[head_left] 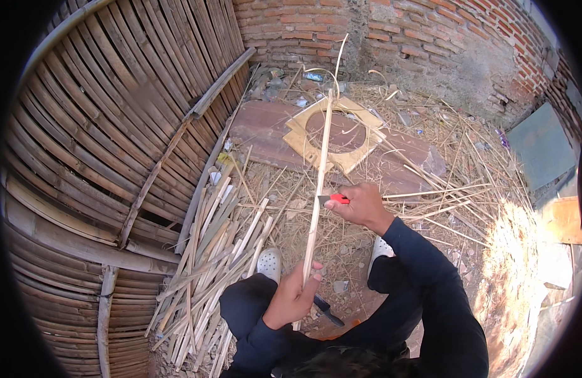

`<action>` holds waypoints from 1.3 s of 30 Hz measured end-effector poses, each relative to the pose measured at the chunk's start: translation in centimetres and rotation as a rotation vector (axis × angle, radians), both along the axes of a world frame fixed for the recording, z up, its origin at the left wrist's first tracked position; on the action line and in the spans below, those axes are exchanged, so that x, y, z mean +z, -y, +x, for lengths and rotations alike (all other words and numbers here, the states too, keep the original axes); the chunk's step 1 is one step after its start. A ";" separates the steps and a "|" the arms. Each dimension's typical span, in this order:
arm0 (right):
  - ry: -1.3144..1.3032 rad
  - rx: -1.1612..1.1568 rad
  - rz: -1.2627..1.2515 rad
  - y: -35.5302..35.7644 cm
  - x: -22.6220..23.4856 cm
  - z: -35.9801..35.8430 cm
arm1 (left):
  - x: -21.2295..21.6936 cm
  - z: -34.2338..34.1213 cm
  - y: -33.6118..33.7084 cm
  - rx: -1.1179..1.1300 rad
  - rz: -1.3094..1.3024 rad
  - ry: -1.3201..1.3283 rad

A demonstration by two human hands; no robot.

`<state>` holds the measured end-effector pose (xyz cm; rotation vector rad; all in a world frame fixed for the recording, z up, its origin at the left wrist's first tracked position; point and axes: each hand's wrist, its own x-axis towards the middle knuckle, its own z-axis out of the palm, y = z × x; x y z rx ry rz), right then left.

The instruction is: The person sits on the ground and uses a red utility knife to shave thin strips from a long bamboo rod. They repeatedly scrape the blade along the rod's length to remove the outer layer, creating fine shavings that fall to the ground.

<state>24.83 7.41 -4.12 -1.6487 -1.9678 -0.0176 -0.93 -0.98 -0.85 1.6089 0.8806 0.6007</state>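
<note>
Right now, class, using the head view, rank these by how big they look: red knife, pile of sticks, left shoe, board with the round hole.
1. Pile of sticks
2. Board with the round hole
3. Left shoe
4. Red knife, partly covered

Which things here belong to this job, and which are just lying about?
In the job:
red-handled knife in right hand
long wooden strip in left hand
probably strip pile

Seemingly lying about:
holed wooden board
brown board
grey panel
</note>
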 end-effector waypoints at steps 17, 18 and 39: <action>0.038 0.077 0.042 2.5 1.2 -1.5 | -1.7 0.0 0.7 -0.054 -0.046 0.031; 0.034 0.117 0.059 2.6 1.2 -1.9 | -1.2 -0.1 0.4 -0.035 -0.066 -0.029; -0.009 -0.387 -0.071 -3.6 0.1 7.1 | -1.7 -0.1 2.4 -0.201 -0.106 -0.070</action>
